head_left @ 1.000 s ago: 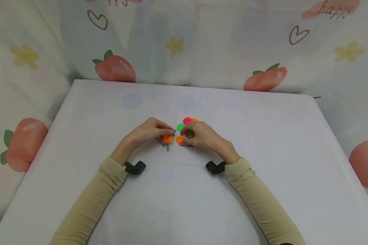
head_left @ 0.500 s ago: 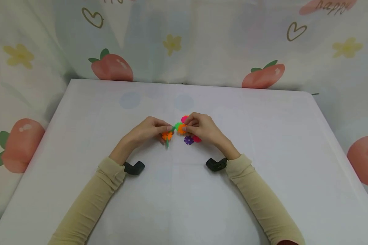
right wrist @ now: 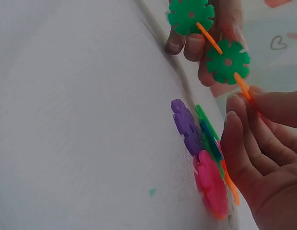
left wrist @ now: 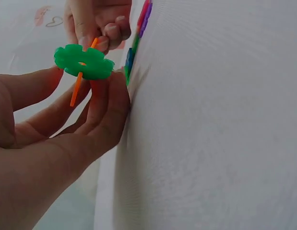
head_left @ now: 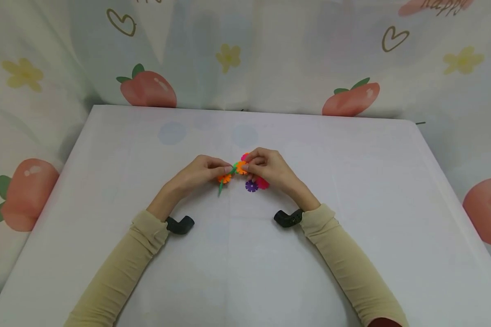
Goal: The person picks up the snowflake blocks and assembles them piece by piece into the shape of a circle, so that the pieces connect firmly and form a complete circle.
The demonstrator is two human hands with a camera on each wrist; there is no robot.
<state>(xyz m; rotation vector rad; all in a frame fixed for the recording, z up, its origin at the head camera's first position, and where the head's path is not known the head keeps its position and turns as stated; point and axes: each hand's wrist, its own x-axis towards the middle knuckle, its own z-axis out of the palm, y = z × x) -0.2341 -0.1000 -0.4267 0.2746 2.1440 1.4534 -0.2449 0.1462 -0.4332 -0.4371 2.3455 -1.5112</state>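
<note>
Low over the table, my left hand (head_left: 202,173) holds a short chain of slotted plastic snowflake discs. In the right wrist view a green disc (right wrist: 228,62) and another green disc (right wrist: 190,17) are joined by an orange disc (right wrist: 209,38) seen edge-on. My right hand (head_left: 272,170) pinches a second orange disc (right wrist: 243,88) between thumb and fingers, its edge right at a slot of the nearer green disc. The left wrist view shows a green disc (left wrist: 86,62) crossed by an orange disc (left wrist: 76,90), with left fingertips around it.
Beneath the right hand lie a purple disc (right wrist: 186,127), a pink disc (right wrist: 210,184) and several green, blue and orange ones, partly hidden. A white cloth covers the table (head_left: 245,254). A printed curtain (head_left: 286,59) hangs behind, and black wrist mounts (head_left: 181,225) sit at both cuffs.
My right hand has carried the orange disc up and left from the loose discs to the chain in my left hand. The purple and pink discs have come into sight below it.
</note>
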